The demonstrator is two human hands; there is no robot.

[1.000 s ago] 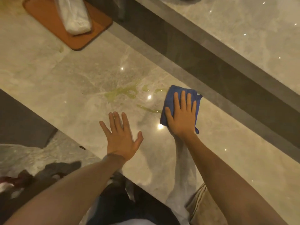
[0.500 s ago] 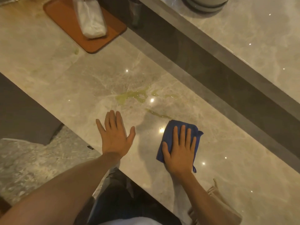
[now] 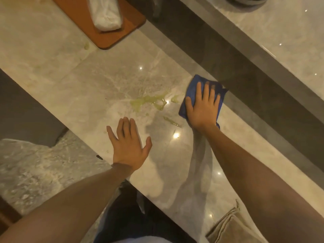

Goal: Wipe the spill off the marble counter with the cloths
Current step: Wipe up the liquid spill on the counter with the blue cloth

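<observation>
A yellow-green spill [image 3: 149,101] lies in streaks on the beige marble counter [image 3: 70,81], with a thinner streak [image 3: 171,121] nearer to me. My right hand [image 3: 201,109] presses flat on a folded blue cloth [image 3: 190,92] just right of the spill, against the counter's far edge. My left hand [image 3: 128,142] rests flat on the marble with fingers spread, a little below and left of the spill, holding nothing. A beige cloth [image 3: 231,227] lies at the counter's near edge, bottom right.
An orange-brown board [image 3: 112,35] carrying a white wrapped bundle [image 3: 105,13] sits at the top left. A dark raised step [image 3: 245,71] runs diagonally behind the counter, with a higher marble ledge [image 3: 280,32] beyond it. A small spill drop [image 3: 86,46] lies beside the board.
My right hand pulled the blue cloth toward me, then pushed it back out to the far edge beside the spill. My left hand stayed flat on the marble.
</observation>
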